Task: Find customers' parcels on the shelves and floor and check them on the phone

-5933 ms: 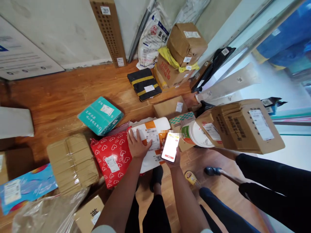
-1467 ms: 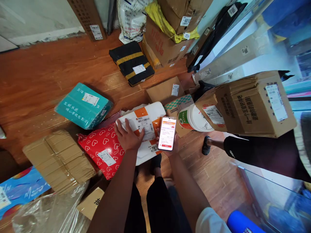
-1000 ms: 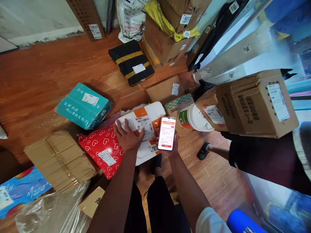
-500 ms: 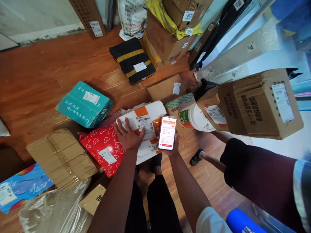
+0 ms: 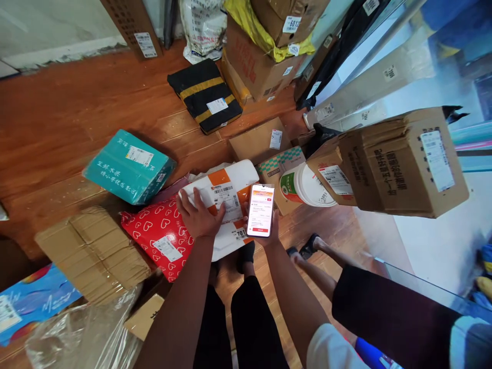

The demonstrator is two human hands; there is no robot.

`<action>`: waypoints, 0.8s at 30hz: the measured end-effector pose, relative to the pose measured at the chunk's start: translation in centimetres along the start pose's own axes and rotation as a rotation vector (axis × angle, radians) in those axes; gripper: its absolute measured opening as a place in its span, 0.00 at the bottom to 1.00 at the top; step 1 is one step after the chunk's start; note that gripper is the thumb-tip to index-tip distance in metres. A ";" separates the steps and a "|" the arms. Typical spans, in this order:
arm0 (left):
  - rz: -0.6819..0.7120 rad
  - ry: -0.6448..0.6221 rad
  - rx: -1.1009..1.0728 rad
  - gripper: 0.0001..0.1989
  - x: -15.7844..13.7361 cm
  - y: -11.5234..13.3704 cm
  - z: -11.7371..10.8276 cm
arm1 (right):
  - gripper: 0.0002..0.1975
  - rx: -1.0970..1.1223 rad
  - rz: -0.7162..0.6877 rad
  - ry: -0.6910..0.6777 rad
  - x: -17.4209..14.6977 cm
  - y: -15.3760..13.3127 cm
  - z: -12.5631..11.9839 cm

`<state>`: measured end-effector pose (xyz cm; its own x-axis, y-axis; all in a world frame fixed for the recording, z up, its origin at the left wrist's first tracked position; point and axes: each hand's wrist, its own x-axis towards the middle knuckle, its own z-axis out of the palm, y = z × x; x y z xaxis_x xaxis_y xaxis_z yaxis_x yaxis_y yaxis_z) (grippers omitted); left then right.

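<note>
My left hand (image 5: 200, 214) lies with fingers spread on a white and orange parcel (image 5: 230, 241), next to its shipping label. In my right hand (image 5: 272, 229) is a smartphone (image 5: 260, 211), its lit screen facing up and showing a page with a red bar at the bottom. The phone covers part of the white parcel's right end. Against that parcel's left side rests a red package with white hearts (image 5: 154, 233), with a label on it.
A turquoise box (image 5: 128, 166), a taped brown carton (image 5: 92, 256) and clear plastic wrap (image 5: 84, 333) lie to the left. Ahead are a black and yellow package (image 5: 205, 95) and stacked cartons (image 5: 265, 61). A white bucket (image 5: 307, 187), a tall carton (image 5: 400, 164) and another person's legs (image 5: 384, 302) are at right.
The view has shifted slightly, so most things appear a little further left. The other person at right has moved, and both feet now show. My hands keep their places on parcel and phone.
</note>
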<state>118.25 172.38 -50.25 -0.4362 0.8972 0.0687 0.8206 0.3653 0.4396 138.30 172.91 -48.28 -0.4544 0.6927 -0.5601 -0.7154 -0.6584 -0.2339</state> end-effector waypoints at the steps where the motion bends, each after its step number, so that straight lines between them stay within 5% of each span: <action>1: 0.001 0.001 0.000 0.49 0.0 0.0 0.0 | 0.43 0.005 0.003 -0.007 0.0 0.0 0.0; 24: -0.028 -0.026 0.035 0.47 0.1 0.2 -0.4 | 0.41 -0.026 -0.012 0.010 -0.6 0.5 -0.7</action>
<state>118.24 172.45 -49.78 -0.4502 0.8923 0.0333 0.8205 0.3987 0.4096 138.59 171.95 -48.63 -0.4409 0.6976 -0.5647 -0.7063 -0.6580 -0.2613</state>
